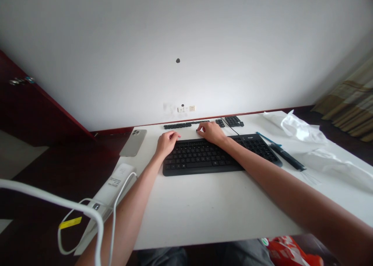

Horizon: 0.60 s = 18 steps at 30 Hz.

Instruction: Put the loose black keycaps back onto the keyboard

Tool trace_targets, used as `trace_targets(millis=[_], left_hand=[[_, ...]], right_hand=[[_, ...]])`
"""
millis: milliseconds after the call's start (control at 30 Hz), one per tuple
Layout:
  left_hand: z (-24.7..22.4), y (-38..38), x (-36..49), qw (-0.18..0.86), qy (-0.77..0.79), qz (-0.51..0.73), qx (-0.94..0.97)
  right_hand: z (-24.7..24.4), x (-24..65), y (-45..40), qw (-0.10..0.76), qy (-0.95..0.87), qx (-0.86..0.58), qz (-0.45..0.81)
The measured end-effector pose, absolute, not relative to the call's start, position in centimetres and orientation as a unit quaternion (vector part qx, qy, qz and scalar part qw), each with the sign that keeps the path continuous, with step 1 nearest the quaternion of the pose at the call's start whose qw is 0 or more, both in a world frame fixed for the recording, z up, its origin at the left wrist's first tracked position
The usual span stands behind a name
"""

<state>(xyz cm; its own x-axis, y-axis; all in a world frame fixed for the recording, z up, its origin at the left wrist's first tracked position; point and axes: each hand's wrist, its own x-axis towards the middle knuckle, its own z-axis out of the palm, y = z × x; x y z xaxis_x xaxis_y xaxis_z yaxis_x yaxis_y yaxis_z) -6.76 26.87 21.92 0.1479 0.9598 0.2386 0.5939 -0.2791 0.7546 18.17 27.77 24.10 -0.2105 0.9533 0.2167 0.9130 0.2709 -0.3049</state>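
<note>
White table [198,211] — keyboard [201,157], phone [134,143], power strip [115,182]

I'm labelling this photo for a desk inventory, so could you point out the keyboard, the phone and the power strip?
Keyboard [207,156]: head view, on the keys near its middle.
Phone [133,143]: head view, on its back, below the camera lenses.
Power strip [113,185]: head view, on its white casing.

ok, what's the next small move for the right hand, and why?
Probably lower the small dark piece onto the table by the row of loose keys and let go: the right hand seems to pinch it just past the back edge of the keyboard, close to that row. The piece is too small to identify for sure.
</note>
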Motion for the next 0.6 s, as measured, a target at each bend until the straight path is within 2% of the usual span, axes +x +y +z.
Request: trace_targets(millis=[167,367,600], left_hand=[[21.8,27.0,-6.8,0.252,0.544,0.358,0.716],[22.0,26.8,-6.7,0.252,0.546,0.357,0.715],[22.0,26.8,-6.7,0.248,0.545,0.354,0.718]], right_hand=[[24.8,18.4,27.9,0.136,-0.804,-0.578,0.03],[26.5,19.5,28.1,0.098,-0.844,-0.523,0.071],[30.1,21.6,27.6,0.061,-0.843,-0.489,0.216]])
